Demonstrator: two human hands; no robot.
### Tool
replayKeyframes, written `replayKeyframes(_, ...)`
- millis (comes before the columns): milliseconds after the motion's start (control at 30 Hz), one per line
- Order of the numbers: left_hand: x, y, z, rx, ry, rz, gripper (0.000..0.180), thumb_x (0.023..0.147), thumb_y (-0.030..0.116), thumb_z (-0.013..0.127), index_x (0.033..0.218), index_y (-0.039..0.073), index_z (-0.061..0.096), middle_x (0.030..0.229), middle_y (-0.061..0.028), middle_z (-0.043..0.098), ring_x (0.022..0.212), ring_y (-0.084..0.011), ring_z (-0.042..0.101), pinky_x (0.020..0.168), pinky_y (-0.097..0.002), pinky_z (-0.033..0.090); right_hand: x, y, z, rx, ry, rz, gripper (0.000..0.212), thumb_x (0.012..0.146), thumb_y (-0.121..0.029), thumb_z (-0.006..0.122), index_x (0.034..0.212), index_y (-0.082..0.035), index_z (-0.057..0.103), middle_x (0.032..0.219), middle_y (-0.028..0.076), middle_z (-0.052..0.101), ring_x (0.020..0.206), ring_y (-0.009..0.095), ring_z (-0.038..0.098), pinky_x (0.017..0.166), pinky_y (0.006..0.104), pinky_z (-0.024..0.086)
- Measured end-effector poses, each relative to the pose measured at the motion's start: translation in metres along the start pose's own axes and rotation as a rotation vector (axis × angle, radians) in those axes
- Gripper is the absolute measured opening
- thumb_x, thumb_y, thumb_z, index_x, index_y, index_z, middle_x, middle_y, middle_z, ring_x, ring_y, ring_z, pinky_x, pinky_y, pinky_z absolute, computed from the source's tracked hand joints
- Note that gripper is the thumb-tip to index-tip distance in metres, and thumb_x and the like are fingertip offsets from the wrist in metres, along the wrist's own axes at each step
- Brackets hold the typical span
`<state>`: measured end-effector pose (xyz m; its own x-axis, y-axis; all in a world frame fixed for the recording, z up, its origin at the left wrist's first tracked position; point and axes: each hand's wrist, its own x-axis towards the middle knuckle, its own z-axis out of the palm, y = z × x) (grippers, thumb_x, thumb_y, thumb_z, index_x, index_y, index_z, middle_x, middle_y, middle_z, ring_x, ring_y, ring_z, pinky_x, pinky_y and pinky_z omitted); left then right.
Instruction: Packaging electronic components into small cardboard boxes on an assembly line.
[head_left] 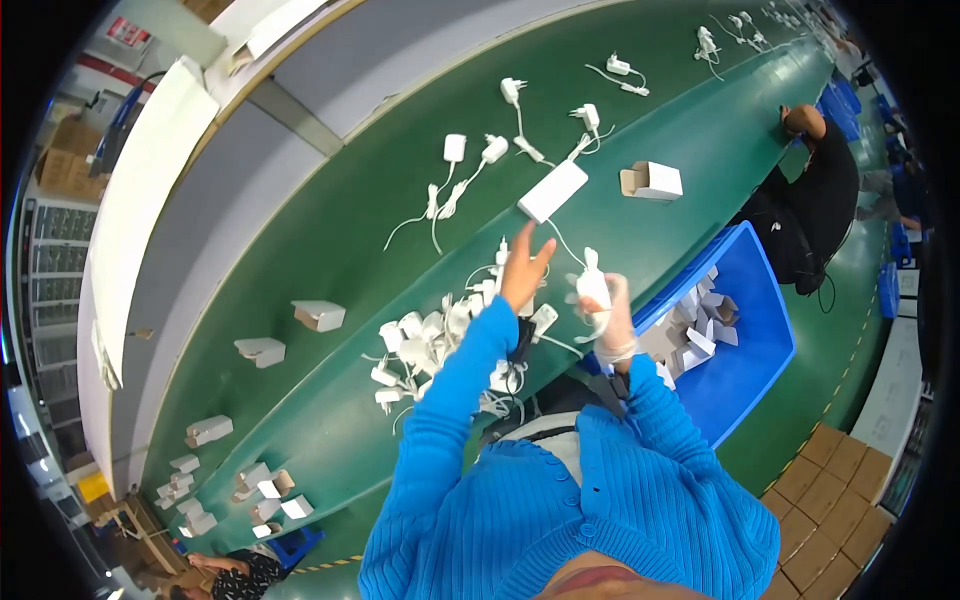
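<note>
Green surface: we are working at a long, lighter green surface [610, 222], with its near edge running by our body and a darker green strip lying beyond its far edge.
Held adapter: we are holding a white power adapter [592, 285] with its cord gathered against it, over the surface near its near edge.
Right hand: the right hand [618, 300] is grasping that adapter, fingers closing round its side.
Left hand: the left hand [528, 270] is hanging empty, fingers parted, beside the closed white carton [553, 192]; we cannot tell whether a fingertip is touching it.
Adapter handling: we are judging it light, with a stiff, smooth, slightly slippery plastic body and a soft cord likely to snag; the body is seeming the best place to grip.
Adapter direction: its long axis is running roughly from the near edge toward the far edge, narrower end pointing far; the grip is hiding the plug pins, if any.
Closed carton: it is lying at the far edge, its long axis slanting; a thin white cord [566, 243] is showing between it and the adapter.
Adapter pile: more white adapters [430, 335] are lying tangled left of our hands.
Open carton: an open white carton [660, 181] is sitting right of the closed one.
Blue bin: a blue bin [770, 335] is standing beyond the near edge, holding white cartons [700, 340].
</note>
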<state>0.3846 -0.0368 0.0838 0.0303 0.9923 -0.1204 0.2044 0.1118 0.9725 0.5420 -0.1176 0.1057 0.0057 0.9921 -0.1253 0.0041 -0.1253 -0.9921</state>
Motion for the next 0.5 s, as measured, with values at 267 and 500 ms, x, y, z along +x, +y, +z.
replayKeyframes(267,0.120,-0.046,0.021,0.951,-0.012,-0.171,0.084,0.057,0.030,0.081,0.126,0.005,0.039,0.124,-0.0201,0.046,0.116,-0.0346,0.045,0.095,-0.0382,0.040,-0.009,-0.048,-0.052,0.058,-0.076,0.183,0.060,0.083,-0.026,0.064,0.130,0.000,0.037,0.097,0.004,0.051,0.080,0.010,0.048,0.067,0.0222,0.040)
replayKeyframes(500,0.062,-0.052,-0.075,0.034,-0.366,-0.061,0.081,0.051,0.007,0.079,0.122,0.006,0.038,0.120,-0.0116,0.047,0.113,-0.0265,0.048,0.092,-0.0400,0.042,-0.005,-0.134,-0.058,-0.064,-0.155,-0.020,0.059,0.086,-0.032,0.057,0.132,0.000,0.037,0.101,0.007,0.048,0.088,0.013,0.047,0.072,0.0255,0.040)
